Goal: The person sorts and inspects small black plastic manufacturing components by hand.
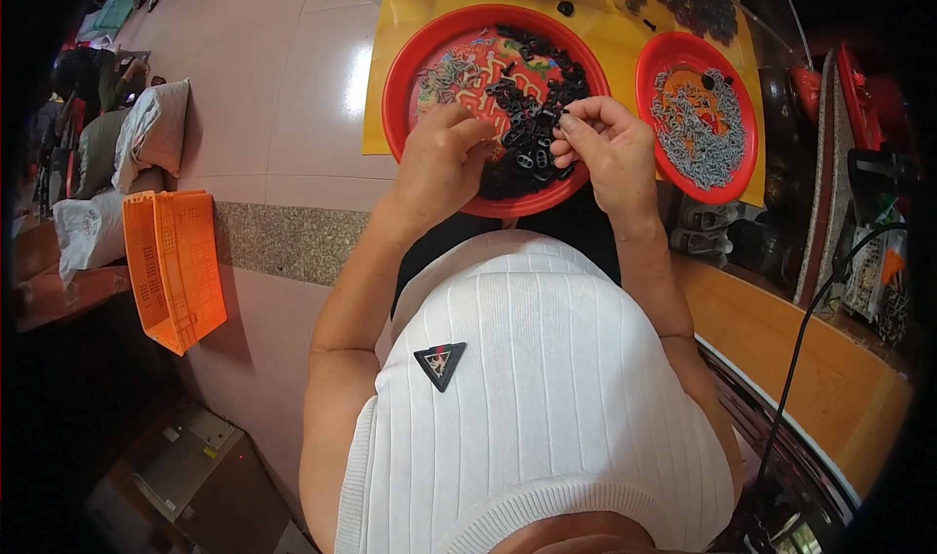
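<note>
A round red tray (394,90) lies in front of me. Black plastic pieces (530,136) are heaped along its right and near side, and small silvery screws (447,78) are scattered over its far left. Above the tray's near left part is my left hand (441,160), its fingers curled in; what they hold, if anything, is hidden. At the right rim, my right hand (613,152) pinches a small dark piece (563,117) between thumb and forefinger, too small to name. The two hands are apart.
A smaller red tray (645,83) full of grey screws (705,154) stands to the right on the yellow tabletop (379,115). Dark pieces (683,2) are piled at the far right. An orange plastic crate (176,266) sits at left, near white sacks (156,129). A black cable (815,295) hangs at right.
</note>
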Demonstrator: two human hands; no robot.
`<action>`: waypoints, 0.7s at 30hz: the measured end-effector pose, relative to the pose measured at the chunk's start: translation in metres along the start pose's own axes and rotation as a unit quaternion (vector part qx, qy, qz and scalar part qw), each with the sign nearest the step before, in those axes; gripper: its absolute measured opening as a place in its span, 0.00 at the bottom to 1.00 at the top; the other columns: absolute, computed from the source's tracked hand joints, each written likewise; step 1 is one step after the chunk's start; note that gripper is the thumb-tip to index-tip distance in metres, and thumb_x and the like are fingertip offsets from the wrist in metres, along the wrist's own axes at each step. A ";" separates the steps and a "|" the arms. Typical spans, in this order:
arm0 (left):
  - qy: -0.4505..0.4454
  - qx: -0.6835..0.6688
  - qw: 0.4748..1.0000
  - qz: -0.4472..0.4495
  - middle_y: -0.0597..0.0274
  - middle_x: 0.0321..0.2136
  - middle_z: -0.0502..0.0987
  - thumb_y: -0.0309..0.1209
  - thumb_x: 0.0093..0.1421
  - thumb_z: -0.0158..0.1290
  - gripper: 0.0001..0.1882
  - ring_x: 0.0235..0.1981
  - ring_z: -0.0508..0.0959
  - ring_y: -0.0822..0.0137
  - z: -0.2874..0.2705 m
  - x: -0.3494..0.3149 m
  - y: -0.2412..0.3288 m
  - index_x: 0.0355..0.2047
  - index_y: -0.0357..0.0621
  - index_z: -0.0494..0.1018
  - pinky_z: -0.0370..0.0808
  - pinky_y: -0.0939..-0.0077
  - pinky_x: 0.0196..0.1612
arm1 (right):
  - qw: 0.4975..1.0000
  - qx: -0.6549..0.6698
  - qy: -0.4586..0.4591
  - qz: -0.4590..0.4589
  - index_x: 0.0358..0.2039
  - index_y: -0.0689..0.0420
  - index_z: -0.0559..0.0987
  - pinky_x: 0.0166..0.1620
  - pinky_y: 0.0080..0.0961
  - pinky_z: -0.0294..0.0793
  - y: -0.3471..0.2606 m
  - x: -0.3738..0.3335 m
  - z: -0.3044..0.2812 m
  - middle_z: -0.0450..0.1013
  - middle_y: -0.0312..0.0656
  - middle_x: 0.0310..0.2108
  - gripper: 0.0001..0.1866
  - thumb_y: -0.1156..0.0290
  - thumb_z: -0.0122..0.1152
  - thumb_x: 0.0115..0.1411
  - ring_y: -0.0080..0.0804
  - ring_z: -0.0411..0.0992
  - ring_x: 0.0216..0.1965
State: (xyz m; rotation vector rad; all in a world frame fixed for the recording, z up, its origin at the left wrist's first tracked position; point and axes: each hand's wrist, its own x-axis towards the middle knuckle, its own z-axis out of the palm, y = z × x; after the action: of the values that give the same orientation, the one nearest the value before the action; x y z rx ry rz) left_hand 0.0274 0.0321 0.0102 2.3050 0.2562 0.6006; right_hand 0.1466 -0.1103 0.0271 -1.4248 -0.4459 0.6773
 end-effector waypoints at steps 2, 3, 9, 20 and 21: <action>-0.044 0.046 0.998 0.010 0.53 0.26 0.71 0.18 0.41 0.54 0.09 0.31 0.71 0.54 0.008 0.006 0.001 0.27 0.36 0.73 0.68 0.67 0.34 | 1.000 0.000 0.007 -0.002 0.28 0.66 0.72 0.22 0.12 0.71 -0.001 0.001 -0.002 0.69 0.38 0.20 0.04 0.79 0.52 0.53 0.19 0.70 0.20; -0.044 0.046 0.998 0.012 0.53 0.26 0.71 0.18 0.41 0.54 0.09 0.31 0.71 0.54 0.012 0.009 0.001 0.27 0.36 0.73 0.68 0.67 0.34 | 1.000 0.001 0.009 -0.001 0.28 0.66 0.71 0.22 0.12 0.71 -0.001 0.001 -0.003 0.69 0.38 0.20 0.04 0.79 0.52 0.53 0.19 0.70 0.20; -0.058 0.097 0.994 -0.002 0.48 0.25 0.69 0.18 0.36 0.51 0.08 0.30 0.69 0.51 0.032 0.011 -0.003 0.22 0.34 0.71 0.66 0.62 0.34 | 1.000 -0.006 0.008 0.011 0.28 0.66 0.72 0.22 0.12 0.70 0.002 -0.001 -0.005 0.69 0.37 0.20 0.04 0.79 0.52 0.53 0.19 0.69 0.20; -0.097 0.104 0.990 -0.021 0.47 0.24 0.69 0.16 0.35 0.48 0.12 0.30 0.69 0.48 0.034 0.016 0.006 0.25 0.36 0.68 0.66 0.60 0.34 | 0.999 -0.021 -0.006 0.030 0.28 0.64 0.72 0.22 0.11 0.69 0.002 -0.002 0.000 0.68 0.35 0.20 0.04 0.77 0.52 0.53 0.17 0.68 0.20; -0.101 0.098 0.990 -0.027 0.47 0.24 0.69 0.17 0.35 0.48 0.11 0.30 0.69 0.48 0.034 0.017 0.007 0.24 0.35 0.69 0.66 0.60 0.34 | 0.999 -0.023 -0.013 0.031 0.28 0.64 0.72 0.22 0.11 0.69 0.002 -0.002 0.000 0.68 0.35 0.20 0.04 0.77 0.52 0.53 0.17 0.68 0.20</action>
State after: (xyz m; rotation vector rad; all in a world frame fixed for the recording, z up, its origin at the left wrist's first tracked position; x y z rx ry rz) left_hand 0.0585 0.0127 -0.0006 2.5182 0.2911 0.3238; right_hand 0.1444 -0.1115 0.0253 -1.4800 -0.4417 0.7388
